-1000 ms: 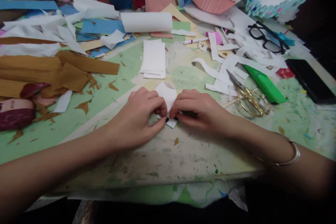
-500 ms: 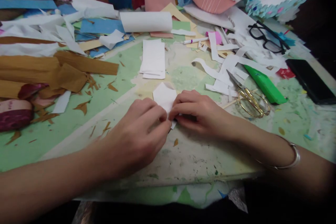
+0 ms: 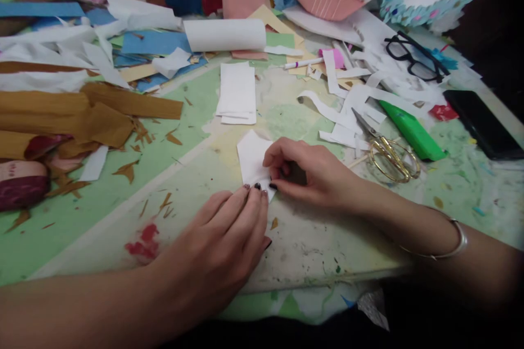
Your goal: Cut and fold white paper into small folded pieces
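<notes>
A small white paper piece (image 3: 254, 155) with a pointed top lies flat on the table in front of me. My left hand (image 3: 233, 229) is open, its fingers stretched out and the fingertips pressing on the lower part of the paper. From the right, my right hand (image 3: 309, 172) rests at the paper's edge. Its fingers are curved, and a gap shows between thumb and index finger. Just beyond lies a stack of white paper rectangles (image 3: 237, 90).
Gold-handled scissors (image 3: 388, 155) and a green wrapped roll (image 3: 411, 128) lie on the right, near a black phone (image 3: 483, 122) and glasses (image 3: 413, 57). White paper strips (image 3: 347, 114) are scattered there. Brown crepe paper (image 3: 45, 109) covers the left. Behind is a white paper roll (image 3: 225, 34).
My left hand has gone from a pinch at the paper to fingers laid flat, slightly lower. My right thumb and index finger have parted. More of the paper shows.
</notes>
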Demonstrator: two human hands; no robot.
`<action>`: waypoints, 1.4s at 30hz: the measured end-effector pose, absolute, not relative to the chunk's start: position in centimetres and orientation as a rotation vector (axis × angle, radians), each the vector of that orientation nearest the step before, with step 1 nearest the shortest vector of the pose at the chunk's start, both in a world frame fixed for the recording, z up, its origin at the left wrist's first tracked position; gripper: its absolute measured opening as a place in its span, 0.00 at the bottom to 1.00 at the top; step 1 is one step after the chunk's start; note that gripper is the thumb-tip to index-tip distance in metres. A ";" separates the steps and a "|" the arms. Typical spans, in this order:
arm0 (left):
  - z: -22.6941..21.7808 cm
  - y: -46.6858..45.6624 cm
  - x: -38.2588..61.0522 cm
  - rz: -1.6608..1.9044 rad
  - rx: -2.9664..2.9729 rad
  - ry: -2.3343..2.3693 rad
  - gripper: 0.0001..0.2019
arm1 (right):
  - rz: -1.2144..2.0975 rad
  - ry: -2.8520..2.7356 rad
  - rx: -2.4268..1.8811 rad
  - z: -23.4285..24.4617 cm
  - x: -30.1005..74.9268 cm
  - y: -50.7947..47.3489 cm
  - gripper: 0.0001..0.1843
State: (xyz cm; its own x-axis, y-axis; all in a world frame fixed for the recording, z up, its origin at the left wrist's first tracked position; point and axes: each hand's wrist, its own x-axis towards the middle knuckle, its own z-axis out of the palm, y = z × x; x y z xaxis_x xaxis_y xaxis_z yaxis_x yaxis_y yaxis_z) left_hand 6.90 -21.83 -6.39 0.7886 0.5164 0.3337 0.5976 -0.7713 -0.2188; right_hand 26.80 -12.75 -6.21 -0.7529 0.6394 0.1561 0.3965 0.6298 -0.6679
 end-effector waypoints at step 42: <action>-6.5 -21.9 7.2 -0.309 -2.717 -1.015 0.19 | 0.801 -2.409 -1.102 -6.3 27.7 -11.0 0.09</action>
